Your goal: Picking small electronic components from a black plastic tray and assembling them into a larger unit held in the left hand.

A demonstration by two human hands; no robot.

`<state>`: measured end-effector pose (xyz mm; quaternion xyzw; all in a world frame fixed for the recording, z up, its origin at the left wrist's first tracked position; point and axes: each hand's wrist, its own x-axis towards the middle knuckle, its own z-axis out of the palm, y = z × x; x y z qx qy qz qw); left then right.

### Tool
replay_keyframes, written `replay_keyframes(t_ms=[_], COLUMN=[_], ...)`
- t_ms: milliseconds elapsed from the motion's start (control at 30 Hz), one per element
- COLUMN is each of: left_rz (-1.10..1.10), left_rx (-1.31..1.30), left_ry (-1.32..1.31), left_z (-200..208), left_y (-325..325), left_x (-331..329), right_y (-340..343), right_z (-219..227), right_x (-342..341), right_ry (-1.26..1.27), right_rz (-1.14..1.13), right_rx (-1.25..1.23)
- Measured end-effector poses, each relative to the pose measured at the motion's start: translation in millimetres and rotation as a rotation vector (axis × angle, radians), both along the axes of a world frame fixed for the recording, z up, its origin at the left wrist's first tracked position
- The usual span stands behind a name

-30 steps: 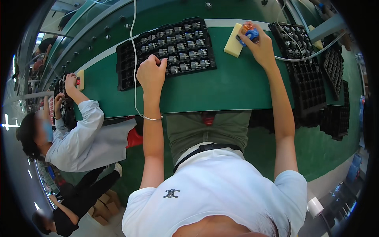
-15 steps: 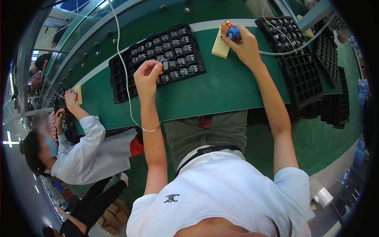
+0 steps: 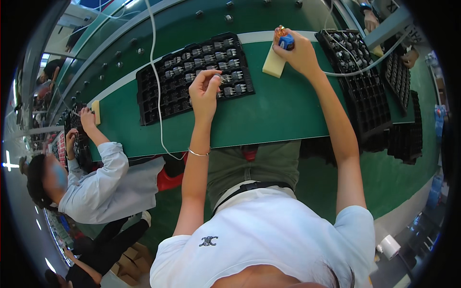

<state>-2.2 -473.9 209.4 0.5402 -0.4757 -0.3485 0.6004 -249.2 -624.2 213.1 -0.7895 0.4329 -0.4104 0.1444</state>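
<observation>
My left hand (image 3: 204,95) is over the near right part of a black compartment tray (image 3: 143,103). Its thumb and forefinger pinch a small silvery metal part (image 3: 221,79) with thin pins; the fingers partly cover it. Similar metal parts (image 3: 206,49) stand in many pockets of that tray. Farther right, my right hand (image 3: 300,54) is closed around a small blue-and-orange bottle-like object (image 3: 285,41), its kind unclear. Just below that hand, a pale yellow block (image 3: 273,63) lies on the green table (image 3: 269,108).
Another partly filled black tray (image 3: 367,96) lies to the right, with more trays (image 3: 397,77) beyond. A white cable (image 3: 154,72) hangs across the left tray. Loose metal parts (image 3: 228,18) sit on the green strip behind. A co-worker (image 3: 93,187) works at the left; another person's hand (image 3: 370,21) shows at upper right.
My left hand has moved right along the tray, still pinching a small metal part. My right hand keeps hold of the blue-and-orange object. The view has shifted slightly; other people's hands appear at upper right.
</observation>
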Motion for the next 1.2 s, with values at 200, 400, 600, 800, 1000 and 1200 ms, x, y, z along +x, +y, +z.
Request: replay_keyframes(t_ms=[200, 400, 600, 800, 1000, 1200], left_rz=[0.044, 0.001, -0.018, -0.049, -0.029, -0.099], left_rx=[-0.027, 0.020, 0.032, 0.004, -0.067, -0.044], left_ry=[0.151, 0.205, 0.245, 0.298, 0.058, -0.016], left_z=[-3, 2, 7, 22, 43, 36], left_y=[2, 3, 3, 15, 30, 36], left_x=[6, 10, 12, 0, -26, -28], right_y=[-108, -159, -145, 2, 104, 112], right_z=[-2, -28, -13, 56, 58, 46], right_x=[31, 53, 55, 57, 54, 47], right_ry=[0.013, 0.228, 0.239, -0.460, -0.683, -0.751], right_rz=[0.068, -0.177, -0.117, 0.395, 0.493, 0.548], right_rx=[0.120, 0.028, 0.022, 0.674, 0.894, 1.032])
